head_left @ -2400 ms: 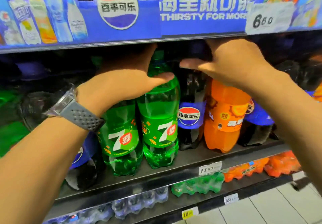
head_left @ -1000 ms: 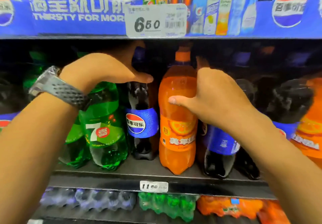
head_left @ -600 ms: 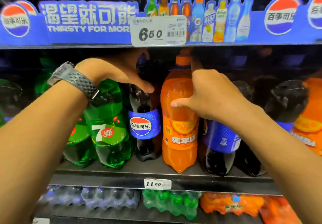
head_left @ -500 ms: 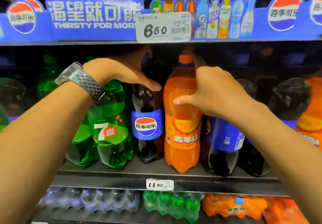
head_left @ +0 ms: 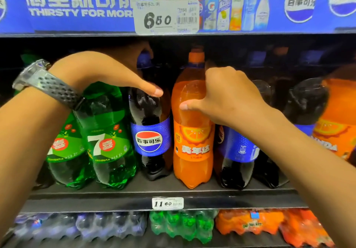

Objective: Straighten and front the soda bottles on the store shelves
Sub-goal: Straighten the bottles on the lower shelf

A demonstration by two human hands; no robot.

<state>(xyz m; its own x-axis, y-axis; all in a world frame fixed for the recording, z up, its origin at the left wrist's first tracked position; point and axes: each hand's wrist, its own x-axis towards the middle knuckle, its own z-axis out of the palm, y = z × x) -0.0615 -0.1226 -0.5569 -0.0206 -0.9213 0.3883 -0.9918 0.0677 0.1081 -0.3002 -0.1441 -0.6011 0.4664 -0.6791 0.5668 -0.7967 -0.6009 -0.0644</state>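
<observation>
Orange soda bottle (head_left: 192, 151) is standing upright at the front of the black shelf (head_left: 134, 191), its label facing out. The right hand (head_left: 229, 95) is gripping its shoulder. The thumb is lying across the front and the fingers (head_left: 219, 76) are curling round the right side, their tips passing out of sight behind the bottle.

Just to its left, a cola bottle (head_left: 150, 141) is standing with its logo facing forward. The left hand (head_left: 100, 74) is holding it high up, with the thumb pressing on the front of the shoulder. Its other fingers are reaching round the neck into deep shadow, where they are hard to make out. A grey watch (head_left: 44, 83) is sitting on that wrist.

Further left, two green bottles (head_left: 107, 141) are standing side by side, the left one partly hidden by the forearm. Right of the orange bottle, a second cola bottle (head_left: 237, 151) is showing only the side of its label, and the right hand and wrist are covering its top. Bottles at the far right are being cut off by the arm and the frame edge, and the rows behind are sinking into darkness. A price tag (head_left: 167, 203) is hanging on the shelf lip. Below it, shrink-wrapped packs (head_left: 183, 226) are lying blurred.
</observation>
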